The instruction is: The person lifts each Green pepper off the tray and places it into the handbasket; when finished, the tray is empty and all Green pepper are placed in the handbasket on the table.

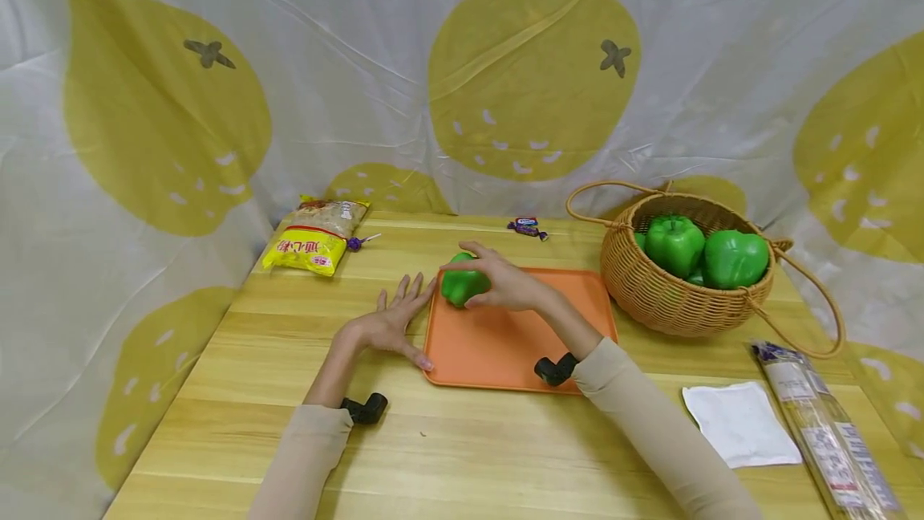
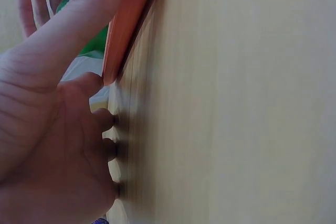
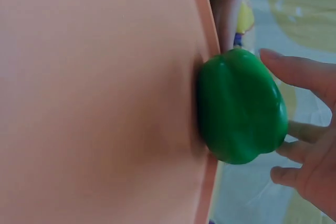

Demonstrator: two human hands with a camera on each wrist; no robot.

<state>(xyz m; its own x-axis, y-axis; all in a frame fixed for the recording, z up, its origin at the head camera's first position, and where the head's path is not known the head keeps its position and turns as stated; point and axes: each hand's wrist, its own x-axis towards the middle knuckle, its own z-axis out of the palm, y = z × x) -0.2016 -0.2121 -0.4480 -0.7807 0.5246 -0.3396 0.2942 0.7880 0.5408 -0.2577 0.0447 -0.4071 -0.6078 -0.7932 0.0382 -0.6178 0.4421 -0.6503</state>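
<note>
A green bell pepper sits on the orange tray at its far left corner. Around the pepper's top and right side is my right hand, thumb and fingers spread loosely. In the right wrist view the thumb lies close along one side of the pepper, with some fingertips apart from it; firm contact is unclear. My left hand spreads along the tray's left edge, its thumb at the near left corner. The left wrist view shows its fingertips down on the table and one finger against the tray's rim.
A wicker basket with several green peppers stands right of the tray. At the back lie a yellow food bag, a purple lollipop and wrapped candies. A white square packet and a long clear package lie at the right.
</note>
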